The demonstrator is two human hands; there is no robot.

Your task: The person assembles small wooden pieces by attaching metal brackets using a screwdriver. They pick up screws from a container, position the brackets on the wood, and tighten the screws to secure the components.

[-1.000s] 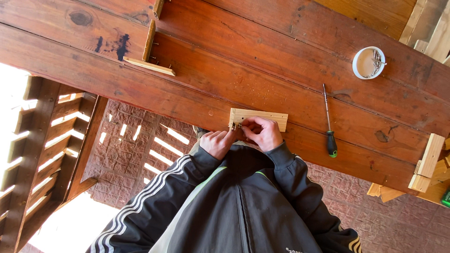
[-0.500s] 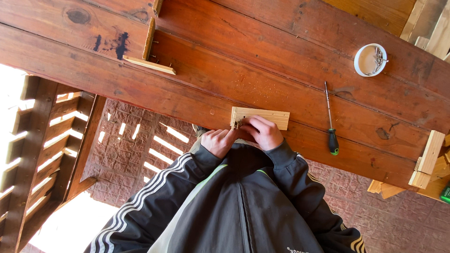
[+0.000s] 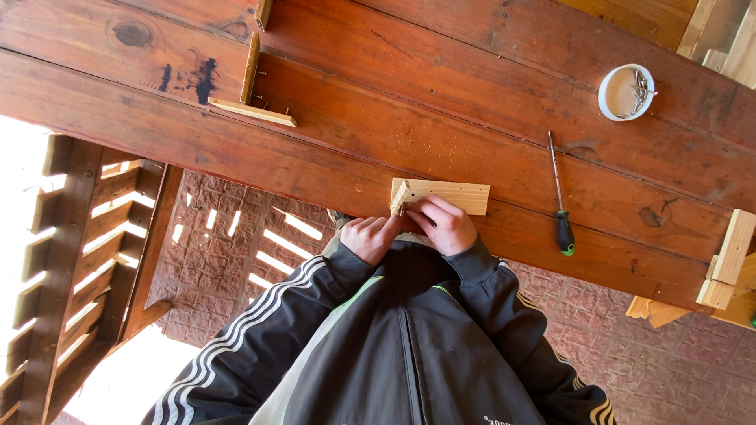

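Item: small pale wood block (image 3: 450, 195), rectangular, light unfinished grain, with a short angled piece fixed at its left end. Location: near edge of the worktop (image 3: 441, 102), lying flat on the reddish-brown planks directly in front of the person.

Hands: left hand (image 3: 370, 237) at the block's left end, fingers curled and pinched at the corner; right hand (image 3: 445, 224) just beside it, fingertips resting on the block's near edge. Both hands close together, touching or nearly touching; whether either fully grips the block cannot be told, and a small object between the fingertips is too small to identify.

Nearby: screwdriver (image 3: 560, 197) with dark and green handle, lying on the worktop to the right, apart from the block. White round tub (image 3: 624, 92) holding metal fasteners, far right. Thin wood strips (image 3: 253, 94) with protruding nails, upper left. Pale offcuts (image 3: 728, 260) at the right edge.

Change from half a second ago: block, hands, screwdriver and tub hold the same arrangement; only the view has shifted slightly.
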